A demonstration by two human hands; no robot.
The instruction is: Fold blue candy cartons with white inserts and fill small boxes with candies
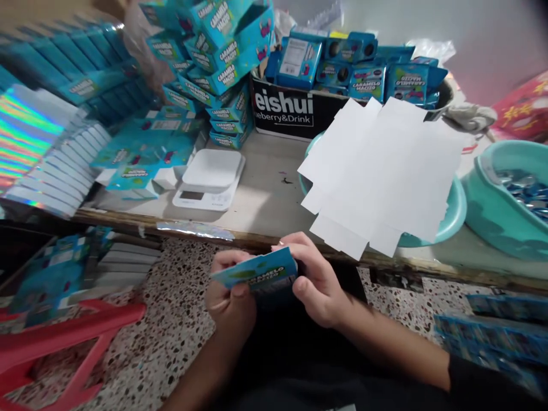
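Both my hands hold one small blue candy box printed "Caramelo Macizo", low in the view just below the table's front edge. My left hand grips its left end with the thumb across the face. My right hand wraps its right end, fingers curled over the top. A flat white unfolded carton blank lies above them, resting on a teal basin.
A white kitchen scale sits on the table. Stacks of blue boxes and a black carton of boxes stand behind. Holographic flat packs lie left, a second teal basin right, a red stool lower left.
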